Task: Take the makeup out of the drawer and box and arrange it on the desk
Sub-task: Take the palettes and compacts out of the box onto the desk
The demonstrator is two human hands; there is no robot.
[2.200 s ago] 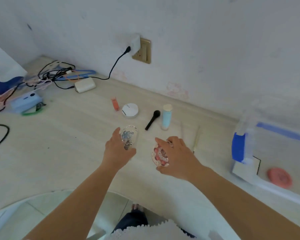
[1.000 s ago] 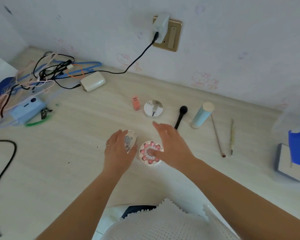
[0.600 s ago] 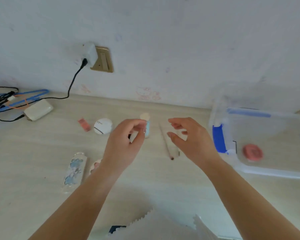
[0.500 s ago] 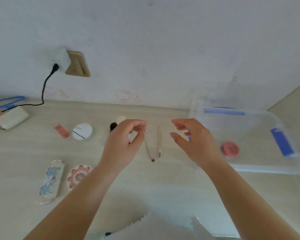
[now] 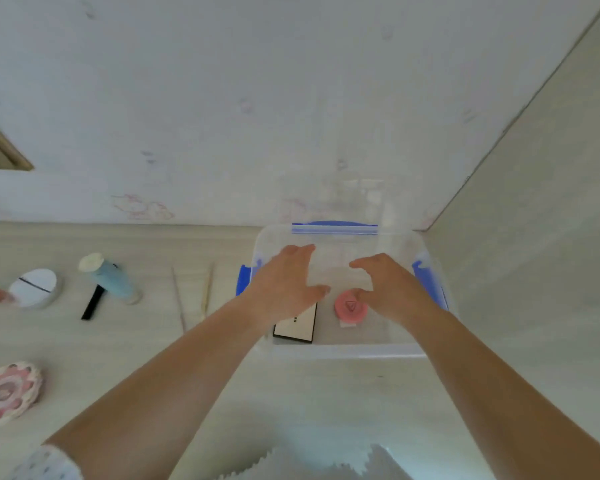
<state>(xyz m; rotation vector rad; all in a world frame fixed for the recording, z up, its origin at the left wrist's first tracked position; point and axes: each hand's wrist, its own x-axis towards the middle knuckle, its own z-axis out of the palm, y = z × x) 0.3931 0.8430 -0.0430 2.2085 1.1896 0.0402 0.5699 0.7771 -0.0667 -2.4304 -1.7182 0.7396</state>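
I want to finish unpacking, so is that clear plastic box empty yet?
Not empty. Inside the clear plastic box lie a round pink compact and a flat white black-edged case, partly under the left hand.

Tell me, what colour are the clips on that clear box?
Blue, seen in the head view: the box has blue clips on its far, left and right sides.
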